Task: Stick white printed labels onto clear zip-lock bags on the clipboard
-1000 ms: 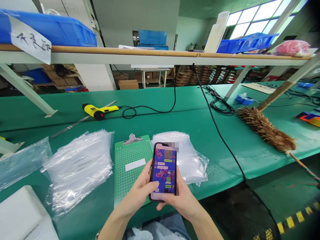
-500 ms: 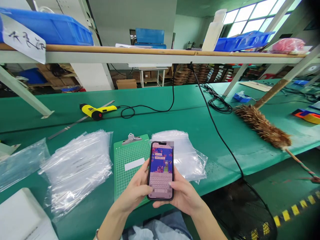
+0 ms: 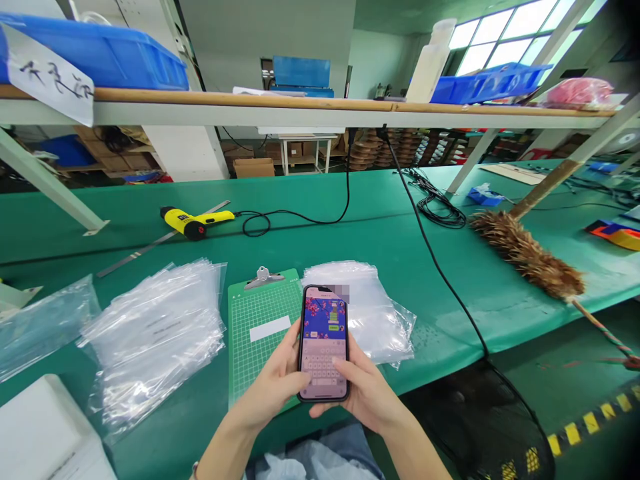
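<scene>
A smartphone (image 3: pixel 324 347) is held upright between my two hands, its screen showing a chat above an on-screen keyboard. My left hand (image 3: pixel 280 377) grips its left edge, with the thumb over the lower left of the keys. On the other edge is my right hand (image 3: pixel 367 387), its thumb on the right side of the keyboard. Behind the phone lies a green clipboard (image 3: pixel 250 357) with a grid and a white strip (image 3: pixel 270 329) on it. Clear plastic bags (image 3: pixel 373 307) are stacked to the right of the clipboard, and a larger pile of clear bags (image 3: pixel 165 327) lies to its left.
A yellow heat gun (image 3: pixel 187 223) rests across a metal ruler (image 3: pixel 145 253). A black cable (image 3: pixel 430 247) hangs from the shelf (image 3: pixel 300 115) over the green table (image 3: pixel 280 250). A feather duster (image 3: pixel 527 253) lies at right, a white box (image 3: pixel 47 433) at lower left.
The chat on the phone screen has changed. My right thumb has shifted slightly up and left over the keyboard; my left thumb has moved a little to the right.
</scene>
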